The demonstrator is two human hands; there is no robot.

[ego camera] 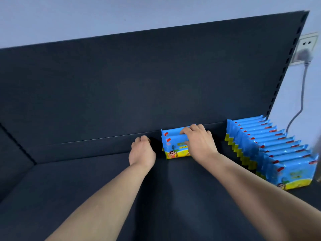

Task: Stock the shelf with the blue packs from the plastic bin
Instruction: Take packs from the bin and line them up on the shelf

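Observation:
Two blue packs [173,145] with yellow bottoms stand upright against the back panel of the dark shelf [86,180]. My right hand [199,143] grips their top edges from above, fingers curled over them. My left hand [141,152] hovers just left of the packs with its fingers curled and holds nothing. A row of several blue packs [271,150] stands upright along the shelf's right end, running from the back panel toward the front. The plastic bin is out of view.
The shelf's dark back panel [139,84] rises behind the packs, with a slotted upright [284,70] at its right edge. A wall socket [305,49] with a plug and grey cable [302,101] sits on the wall to the right.

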